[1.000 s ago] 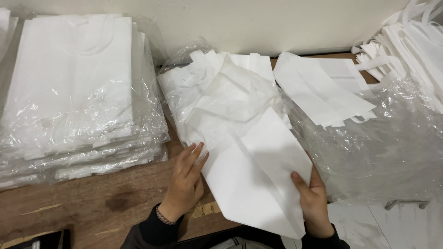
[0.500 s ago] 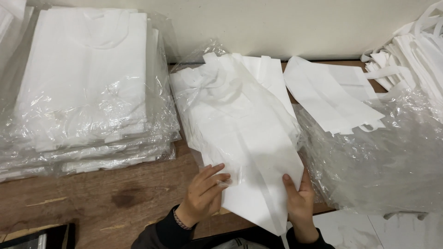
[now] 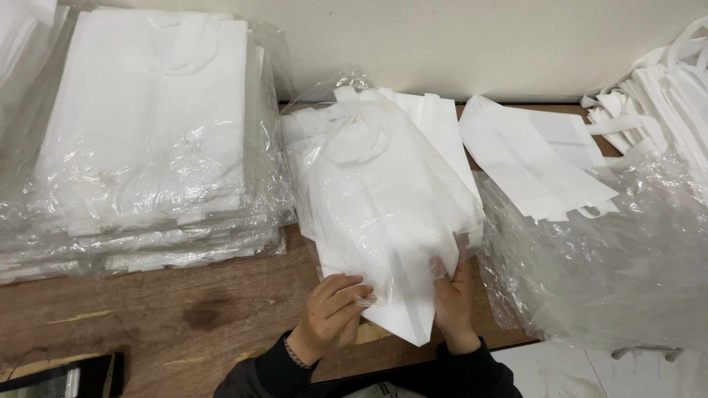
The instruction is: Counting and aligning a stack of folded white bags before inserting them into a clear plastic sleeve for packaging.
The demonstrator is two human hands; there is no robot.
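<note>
Two hands meet at the lower centre of the frame, both closed on the near end of a folded white bag (image 3: 383,199) that lies partly inside a clear plastic sleeve (image 3: 346,125). The left hand (image 3: 333,309) has its fingers curled tight, pinching the sleeve's open edge, so the film is bunched up just above its knuckles. The right hand (image 3: 453,298) grips the bag's lower right edge, fingers tucked beneath the fabric and thumb on top, which keeps the bag flat and steady. The bag's pointed bottom corner sticks out of the sleeve toward the lower edge of the frame, between the two wrists, while its handle end sits inside the film near the middle of the frame.

A tall stack of packed bags (image 3: 147,140) fills the upper left, squared up on the wooden table (image 3: 184,317). Loose white bags (image 3: 538,162) lie fanned to the upper right, within easy reach of the right hand, and a heap of empty clear plastic (image 3: 612,258) spreads across the right side. More white bags with handles (image 3: 664,103) are piled at the far right edge.
</note>
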